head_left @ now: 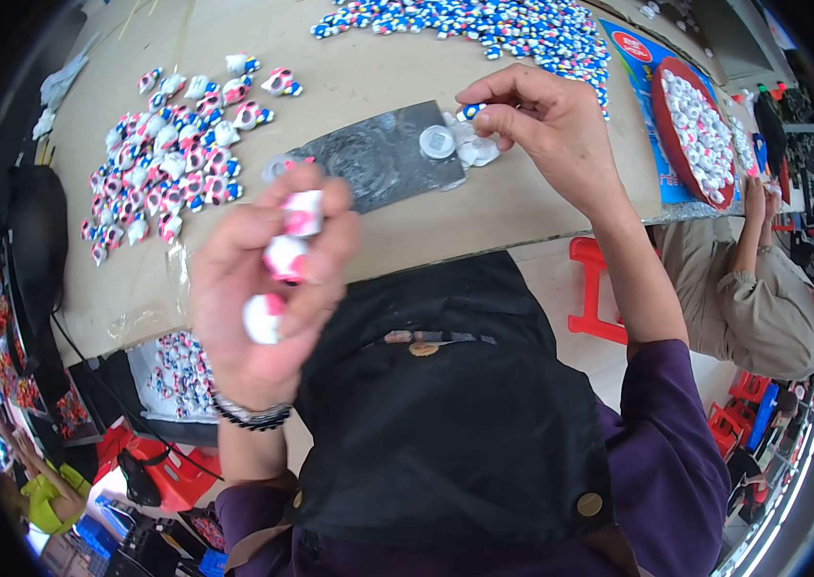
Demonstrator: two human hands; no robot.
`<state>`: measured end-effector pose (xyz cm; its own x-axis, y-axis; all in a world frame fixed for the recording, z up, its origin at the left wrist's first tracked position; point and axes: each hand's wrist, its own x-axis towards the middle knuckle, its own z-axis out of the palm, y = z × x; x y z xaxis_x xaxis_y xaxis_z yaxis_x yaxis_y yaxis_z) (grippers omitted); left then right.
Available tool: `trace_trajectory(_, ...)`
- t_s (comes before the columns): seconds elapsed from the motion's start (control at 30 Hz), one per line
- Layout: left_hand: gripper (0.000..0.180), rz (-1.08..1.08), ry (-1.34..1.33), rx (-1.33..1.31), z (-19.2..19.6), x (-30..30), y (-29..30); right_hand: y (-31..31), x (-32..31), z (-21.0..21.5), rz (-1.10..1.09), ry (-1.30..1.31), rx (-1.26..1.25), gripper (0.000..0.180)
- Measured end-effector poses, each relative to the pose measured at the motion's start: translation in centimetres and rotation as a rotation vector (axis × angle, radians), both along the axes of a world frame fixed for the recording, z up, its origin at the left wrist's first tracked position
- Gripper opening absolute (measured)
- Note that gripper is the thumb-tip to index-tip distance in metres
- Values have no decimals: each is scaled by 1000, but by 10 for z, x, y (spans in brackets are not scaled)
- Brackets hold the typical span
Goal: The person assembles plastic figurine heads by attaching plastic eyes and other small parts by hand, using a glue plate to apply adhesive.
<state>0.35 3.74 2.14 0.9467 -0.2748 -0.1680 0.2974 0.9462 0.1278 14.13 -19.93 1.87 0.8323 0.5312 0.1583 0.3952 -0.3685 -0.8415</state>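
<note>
Mostly white rounded pieces [283, 257], pink-marked; small piece [471, 112] blue-and-white.

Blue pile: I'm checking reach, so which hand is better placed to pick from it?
Probably the right hand: it is nearer the blue pile, though it pinches a blue piece. The left hand is farther off, holding pink-white pieces.
</note>
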Motion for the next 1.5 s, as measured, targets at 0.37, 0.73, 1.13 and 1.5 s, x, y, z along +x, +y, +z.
trace_trajectory(0.37, 45, -88, 37, -87, -32, -4, -31, 8, -6, 0, 129, -427, -90, 12)
trace_trajectory(0.73, 48, -3, 22, 265, -25, -8, -38, 18, 1, -6, 263, -702, -238, 9)
trace_trajectory(1.13, 40, 4, -1, 407, -30, -19, -40, 20, -6, 9, 318, -784, -433, 6)
trace_trajectory(1.5, 47, 48, 59, 502, -22, -11, -46, 19, -3, 3, 180, -638, -52, 11)
